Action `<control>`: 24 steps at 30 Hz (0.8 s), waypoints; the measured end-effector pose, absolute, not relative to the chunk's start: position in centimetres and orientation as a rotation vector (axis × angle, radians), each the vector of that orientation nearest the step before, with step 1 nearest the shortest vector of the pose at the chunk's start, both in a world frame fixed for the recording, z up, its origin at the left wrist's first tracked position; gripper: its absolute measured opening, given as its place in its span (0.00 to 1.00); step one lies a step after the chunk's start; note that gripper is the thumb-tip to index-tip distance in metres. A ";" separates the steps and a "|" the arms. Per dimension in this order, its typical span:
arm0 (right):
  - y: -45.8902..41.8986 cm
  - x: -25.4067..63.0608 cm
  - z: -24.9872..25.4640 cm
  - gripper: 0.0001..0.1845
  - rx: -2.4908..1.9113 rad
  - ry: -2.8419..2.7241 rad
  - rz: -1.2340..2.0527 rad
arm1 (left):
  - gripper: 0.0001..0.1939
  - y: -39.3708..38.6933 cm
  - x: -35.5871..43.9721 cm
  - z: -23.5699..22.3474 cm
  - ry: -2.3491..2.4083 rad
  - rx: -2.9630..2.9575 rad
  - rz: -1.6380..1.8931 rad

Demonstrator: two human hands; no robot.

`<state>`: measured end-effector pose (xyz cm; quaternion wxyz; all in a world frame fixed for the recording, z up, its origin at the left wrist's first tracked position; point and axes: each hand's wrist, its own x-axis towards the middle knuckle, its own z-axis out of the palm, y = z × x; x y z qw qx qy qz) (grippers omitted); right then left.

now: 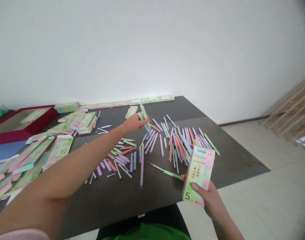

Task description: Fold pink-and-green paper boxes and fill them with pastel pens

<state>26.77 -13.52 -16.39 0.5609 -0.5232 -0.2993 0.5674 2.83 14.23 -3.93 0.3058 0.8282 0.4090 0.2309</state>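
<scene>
My right hand (211,195) grips a pink, yellow and green printed pen box (199,171) with a "5" on it, held upright over the table's near right edge. Stretched out over the table, my left hand (137,121) is closed around green and blue pens (144,115); how many is hard to make out. Below and right of it lies a loose pile of purple, red, blue and green pens (178,141). Just left of the held box, a green pen with a bare white refill tip (167,172) rests on the table. Loose caps and pen parts (121,153) are scattered beneath my left forearm.
Flat, unfolded-looking cartons (59,150) are heaped on the left, beside a dark red box (27,125). A row of pen boxes (152,99) lines the wall. One small box (131,112) lies behind my left hand. Wooden slats (292,110) lean at right.
</scene>
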 end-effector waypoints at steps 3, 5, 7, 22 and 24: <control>-13.1 26.3 -16.5 0.27 -1.253 -0.722 1.371 | 0.18 13.9 2.3 -4.0 1.039 2.010 0.684; -12.7 26.0 -16.4 0.29 -1.272 -0.754 1.373 | 0.19 13.6 2.0 -4.4 1.014 1.890 0.735; -12.4 25.7 -16.2 0.31 -1.295 -0.828 1.359 | 0.20 12.8 1.7 -4.6 0.987 1.794 0.772; -11.9 24.2 -15.7 0.36 -1.481 -1.799 0.564 | 0.09 2.6 -0.2 -1.2 0.602 1.071 0.829; -12.0 24.0 -15.5 0.37 -1.518 -1.848 0.399 | 0.09 1.8 -0.2 -1.2 0.592 1.069 0.819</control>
